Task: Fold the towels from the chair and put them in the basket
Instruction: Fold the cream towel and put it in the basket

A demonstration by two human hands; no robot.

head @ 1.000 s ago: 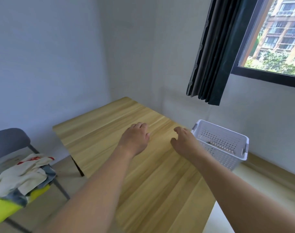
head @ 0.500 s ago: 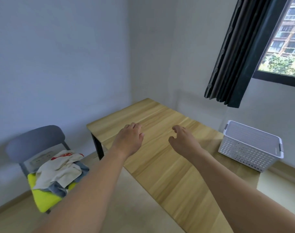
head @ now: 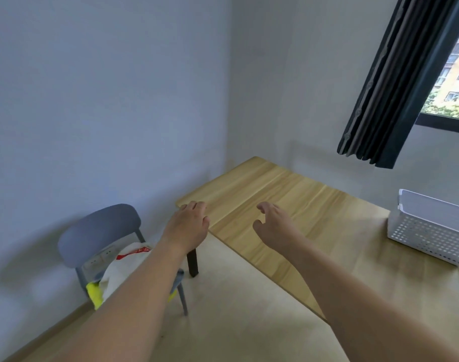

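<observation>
Head view: left hand (head: 188,226) and right hand (head: 273,226) hang loosely curled, holding nothing, at frame centre. Crumpled towels (head: 121,273) lie on the grey chair (head: 97,231), lower left; white basket (head: 432,231) sits far right on the wooden table (head: 288,205). Grabbing the heap blindly risks dragging several towels to the floor. The table corner crowds the chair, while the floor below is open.

The desk (head: 288,205) is showing a light wood grain in pale yellow-brown streaks, and its leg (head: 192,262) is showing black. The basket (head: 432,231) is showing white, with a grid of small round holes on its wall. The chair (head: 97,231) is showing grey-blue. The towels (head: 124,273) are showing white with a red band, over a bright yellow piece. The curtain (head: 395,82) is showing dark vertical stripes.
</observation>
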